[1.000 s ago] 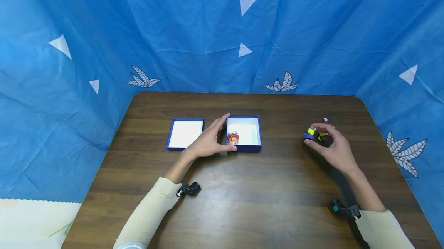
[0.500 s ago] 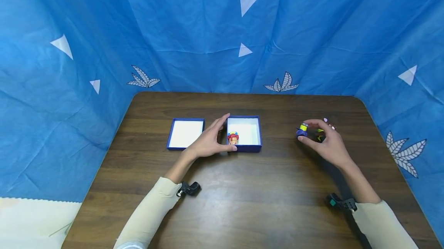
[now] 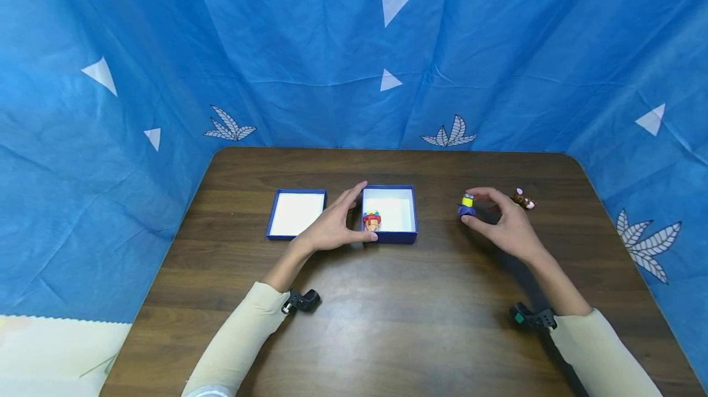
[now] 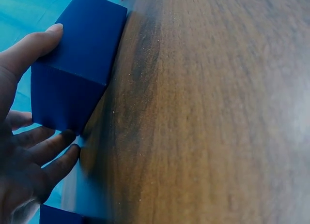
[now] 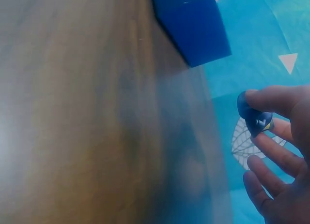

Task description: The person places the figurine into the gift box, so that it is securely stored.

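In the head view, my left hand [image 3: 332,225] holds a blue open box [image 3: 389,236] with a white inside. Its thumb presses the front wall and its fingers reach along the left side, as the left wrist view of the box [image 4: 80,45] also shows. Lying in the box's front left corner is a small figurine [image 3: 372,220] with a red and yellow top. Right of the box, my right hand [image 3: 506,225] pinches a yellow-and-blue toy figurine [image 3: 467,204] between thumb and fingertips. The right wrist view shows this figurine's dark blue part [image 5: 256,118] raised against the cloth.
A blue-rimmed lid [image 3: 295,215] lies white side up to the left of the box. Behind my right hand, a small brown figurine [image 3: 523,200] lies on the wooden table [image 3: 420,311]. Blue patterned cloth [image 3: 332,47] hangs around the table's back and sides.
My right hand has moved left toward the box with the yellow-and-blue figurine, uncovering the brown one. A yellow-and-black thing seen by that hand earlier is hidden now. The left hand stays put.
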A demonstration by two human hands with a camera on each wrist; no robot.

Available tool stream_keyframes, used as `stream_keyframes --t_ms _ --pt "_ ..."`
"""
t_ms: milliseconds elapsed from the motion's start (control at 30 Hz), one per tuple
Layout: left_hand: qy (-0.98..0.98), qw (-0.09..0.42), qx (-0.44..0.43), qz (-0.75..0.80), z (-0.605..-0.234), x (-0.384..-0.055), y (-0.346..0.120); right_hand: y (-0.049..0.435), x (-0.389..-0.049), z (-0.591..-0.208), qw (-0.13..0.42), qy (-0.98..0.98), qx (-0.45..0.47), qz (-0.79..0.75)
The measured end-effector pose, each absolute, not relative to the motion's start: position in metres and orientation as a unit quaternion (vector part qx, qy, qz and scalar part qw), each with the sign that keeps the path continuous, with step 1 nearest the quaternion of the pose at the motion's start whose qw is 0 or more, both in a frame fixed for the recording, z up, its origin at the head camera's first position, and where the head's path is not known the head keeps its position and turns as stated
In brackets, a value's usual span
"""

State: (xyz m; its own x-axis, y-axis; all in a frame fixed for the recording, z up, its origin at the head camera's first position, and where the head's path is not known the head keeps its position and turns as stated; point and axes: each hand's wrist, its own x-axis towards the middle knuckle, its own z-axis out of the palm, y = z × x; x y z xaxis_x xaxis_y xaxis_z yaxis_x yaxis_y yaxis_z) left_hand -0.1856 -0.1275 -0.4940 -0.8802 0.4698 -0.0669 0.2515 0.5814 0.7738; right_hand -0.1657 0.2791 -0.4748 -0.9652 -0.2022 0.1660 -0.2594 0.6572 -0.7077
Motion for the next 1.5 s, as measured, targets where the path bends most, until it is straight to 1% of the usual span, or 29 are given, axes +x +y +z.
stream_keyframes --t_ms 133,467,833,1500 --pt "0.877 0.134 0.204 0.413 -0.495 -0.186 -0.127 0.274 -0.172 -0.469 0.033 -0.908 0.134 0.396" --pt "0.879 0.134 0.2 0.412 -0.496 -0.187 -0.127 0.254 -0.184 -0.463 0.001 -0.893 0.133 0.43" --pt "0.878 0.137 0.202 0.412 -0.494 -0.186 -0.128 0.231 -0.194 -0.463 0.007 -0.882 0.153 0.446" --pt "0.878 0.14 0.191 0.415 -0.495 -0.187 -0.126 0.195 -0.198 -0.461 -0.034 -0.888 0.175 0.424"
